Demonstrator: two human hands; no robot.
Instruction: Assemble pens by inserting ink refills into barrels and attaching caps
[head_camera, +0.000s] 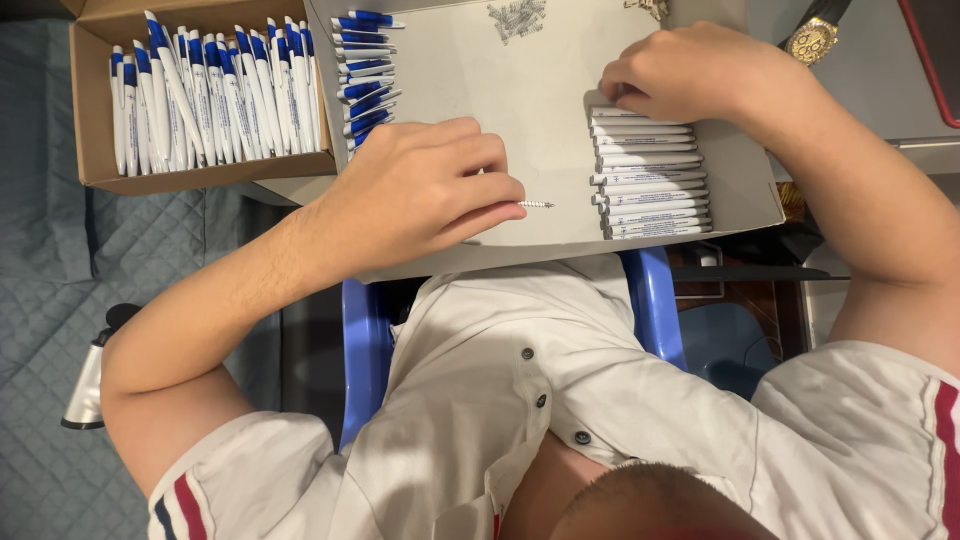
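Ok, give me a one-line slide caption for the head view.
Left hand pinches a small spring over a grey tray; right hand rests on a row of white pen barrels.

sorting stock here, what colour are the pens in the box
White with blue ends, pens in the box; head view.

We see an evenly lit indoor scene, bright without being harsh, the light seeming to fall from above. The pale grey cardboard sheet (520, 110) takes most of it and looks nearly washed out in the middle, yet the print on it stays legible in shape. Under the left hand (420, 190) we find a soft, short shadow; the right hand (690, 70) casts a similar one beside the row of white plastic pen barrels (650, 175). The dark gap below the sheet's near edge is murky, with little detail. Focus is sharp across the centre; the close-cropped dark hair (650, 505) at the bottom edge is blurred.
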